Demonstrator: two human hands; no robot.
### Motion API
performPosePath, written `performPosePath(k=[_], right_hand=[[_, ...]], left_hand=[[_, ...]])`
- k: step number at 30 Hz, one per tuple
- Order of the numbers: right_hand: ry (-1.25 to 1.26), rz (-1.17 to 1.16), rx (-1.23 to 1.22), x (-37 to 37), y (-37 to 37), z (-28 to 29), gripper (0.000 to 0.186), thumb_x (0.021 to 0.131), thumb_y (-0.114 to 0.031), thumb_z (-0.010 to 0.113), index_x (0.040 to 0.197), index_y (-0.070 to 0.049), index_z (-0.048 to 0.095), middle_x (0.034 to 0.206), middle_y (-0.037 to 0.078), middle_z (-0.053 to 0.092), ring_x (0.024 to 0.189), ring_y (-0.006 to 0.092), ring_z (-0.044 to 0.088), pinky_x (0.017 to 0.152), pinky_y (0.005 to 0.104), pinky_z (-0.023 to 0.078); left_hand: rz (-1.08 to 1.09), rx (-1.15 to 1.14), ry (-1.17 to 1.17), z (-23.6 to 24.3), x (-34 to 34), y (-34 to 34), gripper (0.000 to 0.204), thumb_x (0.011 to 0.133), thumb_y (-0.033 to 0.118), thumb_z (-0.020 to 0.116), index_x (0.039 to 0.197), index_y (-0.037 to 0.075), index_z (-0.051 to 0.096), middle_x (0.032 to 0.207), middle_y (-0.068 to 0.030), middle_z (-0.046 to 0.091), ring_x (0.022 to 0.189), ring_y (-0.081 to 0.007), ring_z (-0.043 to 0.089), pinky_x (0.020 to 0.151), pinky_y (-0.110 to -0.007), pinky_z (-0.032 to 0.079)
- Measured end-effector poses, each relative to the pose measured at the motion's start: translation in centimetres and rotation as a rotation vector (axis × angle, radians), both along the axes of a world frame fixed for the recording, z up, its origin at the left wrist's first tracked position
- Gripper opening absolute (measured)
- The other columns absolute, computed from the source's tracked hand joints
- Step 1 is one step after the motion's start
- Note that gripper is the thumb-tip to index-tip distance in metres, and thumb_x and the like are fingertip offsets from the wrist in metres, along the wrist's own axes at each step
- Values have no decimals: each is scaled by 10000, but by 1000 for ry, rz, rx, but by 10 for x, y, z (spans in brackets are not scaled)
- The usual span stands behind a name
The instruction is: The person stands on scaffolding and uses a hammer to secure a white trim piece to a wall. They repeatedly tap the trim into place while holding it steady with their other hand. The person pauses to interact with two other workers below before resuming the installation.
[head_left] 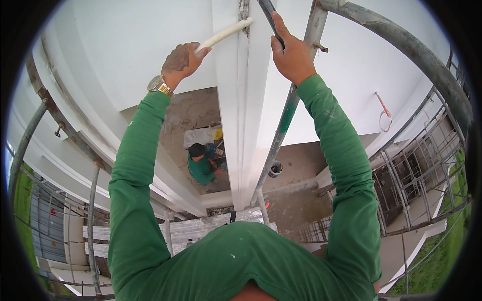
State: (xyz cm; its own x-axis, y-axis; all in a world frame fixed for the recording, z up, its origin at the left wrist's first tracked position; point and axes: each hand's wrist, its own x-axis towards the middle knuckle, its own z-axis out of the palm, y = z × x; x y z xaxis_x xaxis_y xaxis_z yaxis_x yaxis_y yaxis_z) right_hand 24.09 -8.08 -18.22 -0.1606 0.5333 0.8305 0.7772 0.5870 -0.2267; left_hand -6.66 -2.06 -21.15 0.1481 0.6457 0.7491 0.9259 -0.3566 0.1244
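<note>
My left hand (pixel 184 62), with a wristwatch (pixel 159 85) at its wrist, is closed round one end of a slightly curved white pipe (pixel 227 33). The pipe's other end meets a rough vertical groove (pixel 244 55) in the white column (pixel 256 75). My right hand (pixel 295 57) grips a dark rod-like handle (pixel 268 11) with the index finger laid along it. The upper end of that handle runs out of view, so its kind is hidden. Both arms reach up in green sleeves, one on each side of the groove.
A scaffold pole (pixel 283 128) rises beside my right hand; a curved pipe (pixel 401 37) arches at upper right. Silvery planks (pixel 201 228) lie below me. Far down, a person (pixel 201 165) crouches near a bucket (pixel 275 169). A red wire (pixel 383 106) hangs from the right wall.
</note>
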Motion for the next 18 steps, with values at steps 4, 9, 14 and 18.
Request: performPosePath(k=[4,9,14,18], right_hand=[[-48,-41,-366,11,-10,17,584,986,-249,552,1548,-265,395,885,187,711,768,384,679,779,473,534],[57,69,66,5,-14,15,601,998,-245,586,1561,-256,378,784,170,664,637,307,634,714,425,539],[58,46,-304,8,-10,6,591,968,-220,578,1535,-210,415,701,120,628,592,264,627,633,404,533],[271,158,-470,1,-26,-26,621,945,-201,611,1532,-150,417,701,72,593,496,153,553,511,336,508]], left_hand=[[-25,-179,-14,7,6,-9,559,998,560,523,929,34,697,575,-108,557,524,-253,542,553,-421,447],[-19,-141,-115,-3,6,-13,557,995,562,531,939,33,697,580,-109,567,521,-251,540,551,-412,448],[-24,-133,-37,-4,7,-5,567,996,564,527,1003,27,706,598,-114,596,526,-247,563,546,-391,455],[-13,-97,-100,-21,1,-13,547,1008,539,528,978,21,703,584,-99,568,503,-229,508,528,-382,431]])
